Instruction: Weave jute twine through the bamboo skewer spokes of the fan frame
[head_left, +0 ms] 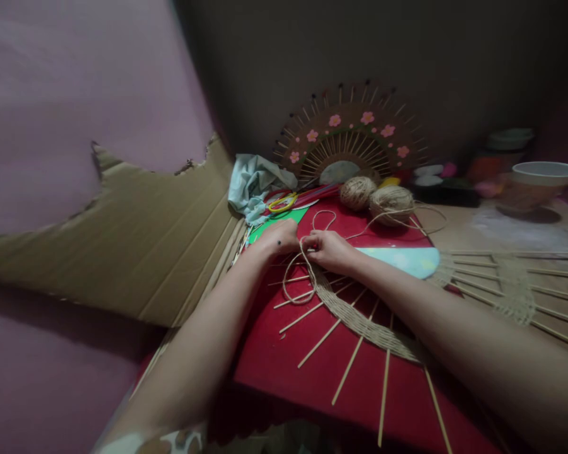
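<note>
A half-round fan frame of thin wooden sticks (314,344) lies on the red surface, with a curved band of woven twine (360,325) across the sticks. At the band's upper left end, my right hand (330,251) is closed, pinching the twine (284,277). A loose loop of it hangs below the fingers. My left hand (281,237) is closed just left of the right one, at the stick ends; what its fingers hold is hidden. A light blue, patterned half-round base (400,260) shows beyond my right forearm.
Two twine balls (392,205) sit behind my hands, one strand trailing forward. Yellow-handled scissors (283,202) and a crumpled pale cloth (255,183) lie back left. A flowered fan (350,132) stands behind. Cardboard (170,239) leans left; a plastic cup (532,186) is at right.
</note>
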Motion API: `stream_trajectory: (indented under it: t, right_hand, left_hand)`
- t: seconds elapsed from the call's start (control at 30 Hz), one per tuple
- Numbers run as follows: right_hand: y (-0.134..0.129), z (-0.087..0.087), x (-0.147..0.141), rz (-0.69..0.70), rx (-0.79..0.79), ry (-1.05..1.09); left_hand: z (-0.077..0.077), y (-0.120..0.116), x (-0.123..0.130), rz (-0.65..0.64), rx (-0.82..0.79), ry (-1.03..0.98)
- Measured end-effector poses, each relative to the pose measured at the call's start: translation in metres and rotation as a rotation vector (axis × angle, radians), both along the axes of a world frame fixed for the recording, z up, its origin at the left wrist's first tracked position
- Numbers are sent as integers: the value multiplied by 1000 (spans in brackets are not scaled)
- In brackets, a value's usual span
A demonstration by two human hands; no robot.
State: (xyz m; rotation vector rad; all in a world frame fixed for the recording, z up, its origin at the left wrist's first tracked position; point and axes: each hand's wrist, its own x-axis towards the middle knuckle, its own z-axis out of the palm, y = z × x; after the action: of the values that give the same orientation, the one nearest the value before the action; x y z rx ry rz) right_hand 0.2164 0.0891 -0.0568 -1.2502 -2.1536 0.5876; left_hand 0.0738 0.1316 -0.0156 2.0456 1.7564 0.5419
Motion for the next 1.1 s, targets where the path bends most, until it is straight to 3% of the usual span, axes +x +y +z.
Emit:
stream_trajectory:
  t: [0.17,0.3,0.33,0.43,0.53,0.7,0.9,1.1]
  right_hand:
    - [0,0,0,-5,10,-17]
    - [1,1,0,-4,3,-15]
    - [1,1,0,-3,1,-14]
    - [2,2,1,6,-4,-10]
    - [2,1,1,16,-5,-7]
    - [4,0,1,24,-8,-1]
    - [4,2,1,42,-27,17]
    - [3,3,1,43,-35,45]
  left_hand:
    - [28,3,-25,45,66,182]
    - [55,2,-66,235,157,314]
    - [57,0,-73,246,114,398]
    - [50,-3,-81,214,2,490]
    - [30,-5,-78,173,-73,522]
    - [7,-7,-79,157,-81,559]
    - [16,-17,-70,89,-3,468]
    - [13,-36,-50,-102,-44,120]
